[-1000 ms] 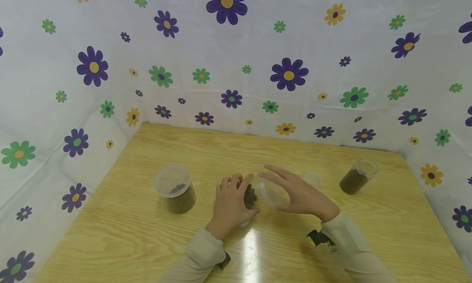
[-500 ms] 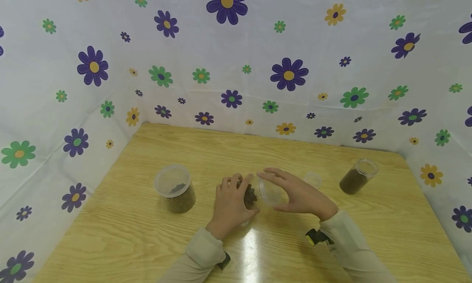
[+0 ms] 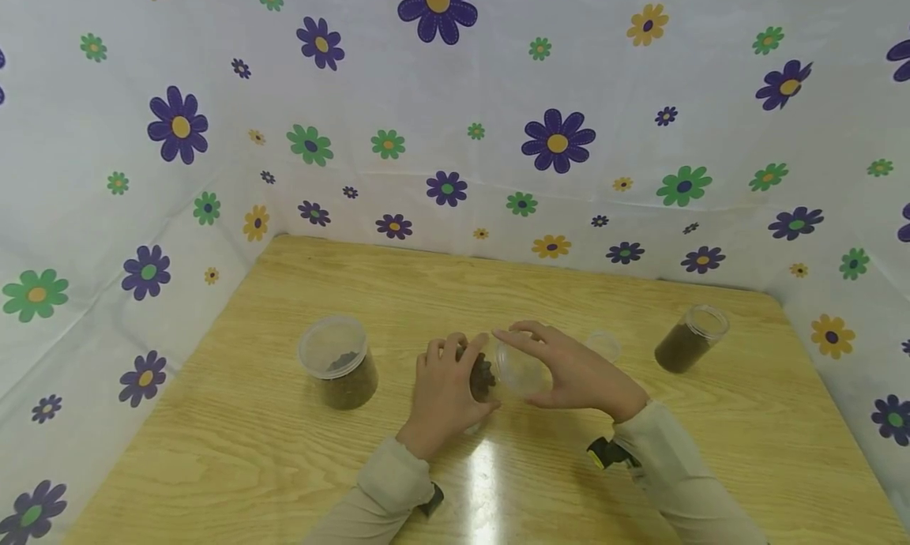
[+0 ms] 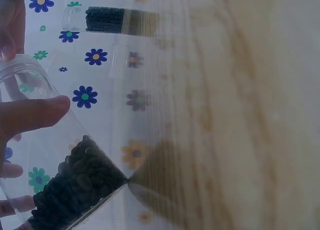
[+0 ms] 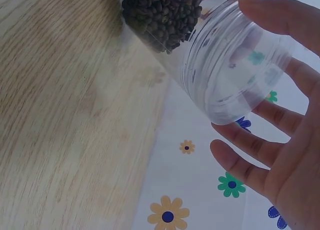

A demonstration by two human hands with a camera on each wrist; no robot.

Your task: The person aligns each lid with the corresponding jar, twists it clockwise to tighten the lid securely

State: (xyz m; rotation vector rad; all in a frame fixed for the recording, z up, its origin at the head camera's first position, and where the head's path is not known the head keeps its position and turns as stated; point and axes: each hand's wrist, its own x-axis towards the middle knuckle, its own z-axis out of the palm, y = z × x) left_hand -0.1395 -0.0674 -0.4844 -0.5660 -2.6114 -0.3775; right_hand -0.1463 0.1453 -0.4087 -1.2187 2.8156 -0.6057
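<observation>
A clear plastic jar (image 4: 60, 190) of small dark bean-like pieces stands tilted on the table, its mouth end to the right. My left hand (image 3: 444, 395) grips the jar's side, its thumb (image 4: 37, 113) across the clear wall in the left wrist view. My right hand (image 3: 583, 375) curls around the clear lid (image 5: 245, 74) at the jar's mouth end, thumb on one side and fingers on the other. In the right wrist view the lid appears to sit against the threaded rim; whether it is fully seated cannot be told.
A wide clear jar (image 3: 346, 383), partly filled with dark pieces, stands at left. A narrow jar (image 3: 684, 347) of dark fill stands at right. Between that jar and my right hand lies a clear disc (image 3: 603, 346). Flowered cloth (image 3: 498, 95) walls the wooden table (image 3: 213, 450).
My right hand has shifted slightly left, closer to the jar, with the lid. The left hand and the jar keep their place.
</observation>
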